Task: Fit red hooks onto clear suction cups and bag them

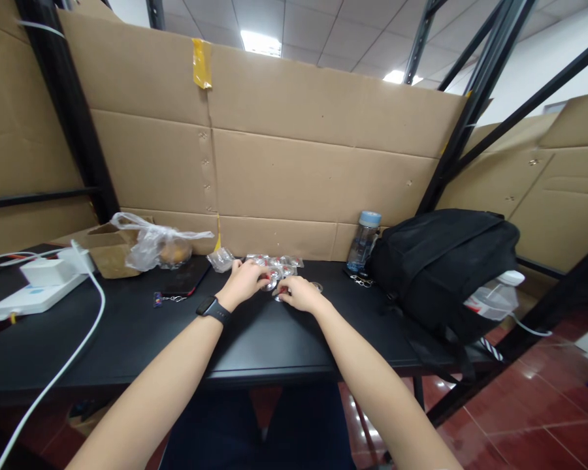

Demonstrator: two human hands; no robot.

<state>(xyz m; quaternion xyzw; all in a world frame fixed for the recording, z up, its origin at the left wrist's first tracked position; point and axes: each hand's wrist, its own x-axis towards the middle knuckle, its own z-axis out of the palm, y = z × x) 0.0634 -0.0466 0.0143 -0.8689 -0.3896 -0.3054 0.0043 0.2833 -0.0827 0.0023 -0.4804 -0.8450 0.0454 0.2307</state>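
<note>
Both hands are close together over the black desk. My left hand, with a dark watch on the wrist, has its fingertips closed on a small shiny round piece with red on it. Just to the right, my right hand pinches a similar small silvery piece with red, mostly hidden under the fingers. Behind the hands lie several shiny round pieces in clear wrapping. A crumpled clear plastic packet sits left of them. The exact kind of these pieces is too small to make out.
Left are a phone-like dark item, a tied plastic bag, a cardboard box and a white power strip with cables. Right stand a water bottle and a black backpack. A cardboard wall closes the back.
</note>
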